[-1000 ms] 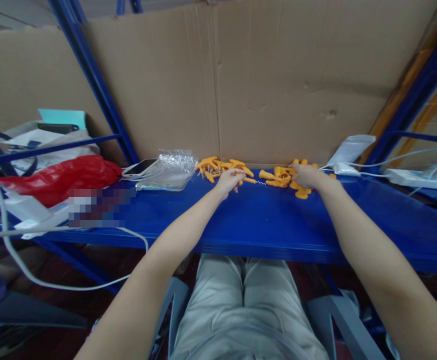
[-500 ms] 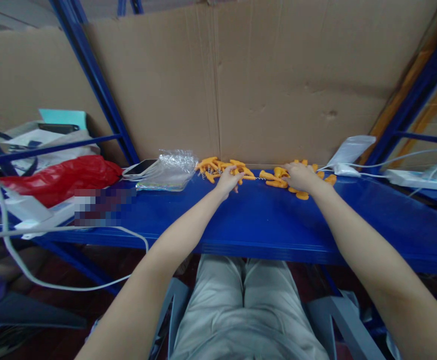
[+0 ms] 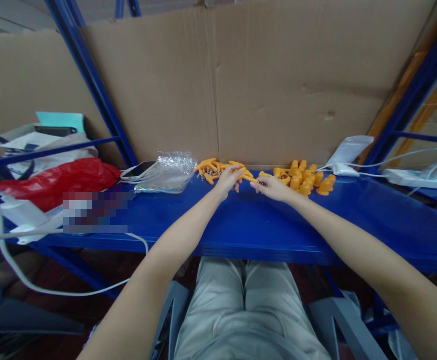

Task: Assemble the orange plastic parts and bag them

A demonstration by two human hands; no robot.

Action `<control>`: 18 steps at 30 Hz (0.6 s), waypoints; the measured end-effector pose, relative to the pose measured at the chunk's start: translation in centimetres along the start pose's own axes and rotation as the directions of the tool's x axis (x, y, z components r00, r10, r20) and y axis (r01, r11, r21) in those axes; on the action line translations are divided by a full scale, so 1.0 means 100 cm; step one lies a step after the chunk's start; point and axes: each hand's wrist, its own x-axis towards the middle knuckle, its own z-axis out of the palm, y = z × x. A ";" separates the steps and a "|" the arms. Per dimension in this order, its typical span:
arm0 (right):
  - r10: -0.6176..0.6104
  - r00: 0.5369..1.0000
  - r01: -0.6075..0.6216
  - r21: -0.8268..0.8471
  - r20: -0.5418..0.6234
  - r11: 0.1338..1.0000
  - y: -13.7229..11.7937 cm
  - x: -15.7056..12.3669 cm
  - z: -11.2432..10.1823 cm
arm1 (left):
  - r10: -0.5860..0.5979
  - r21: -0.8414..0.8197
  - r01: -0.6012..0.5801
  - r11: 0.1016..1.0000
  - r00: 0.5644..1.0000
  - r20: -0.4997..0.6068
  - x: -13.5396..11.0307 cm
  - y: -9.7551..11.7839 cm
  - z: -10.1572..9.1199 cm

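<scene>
**Both hands meet at the back edge of the blue shelf**

A cardboard wall closes the back. The blue shelf runs the full width in front of it, and its front half is bare between the forearms and out towards the right.

On the left end lie a red bag, a clear plastic bag and a phone. A white pouch sits on the right.

Two heaps of orange parts lie against the cardboard: the left heap and the right heap.

Between the heaps, the left hand is closed on an orange part. The right hand is just beside it, thumb and forefinger pinched together at the part's tip. What they pinch is too small to tell.
</scene>
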 end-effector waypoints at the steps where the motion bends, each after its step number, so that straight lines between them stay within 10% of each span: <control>1: 0.021 1.000 -0.021 0.050 0.008 0.999 -0.003 0.001 0.001 | -0.004 -0.008 0.004 1.000 1.000 -0.017 0.000 0.000 0.000; 18: 0.450 0.886 -0.396 0.321 -0.115 0.861 -0.018 0.135 0.043 | -0.134 -0.303 0.000 0.953 0.897 -0.422 0.016 0.007 -0.033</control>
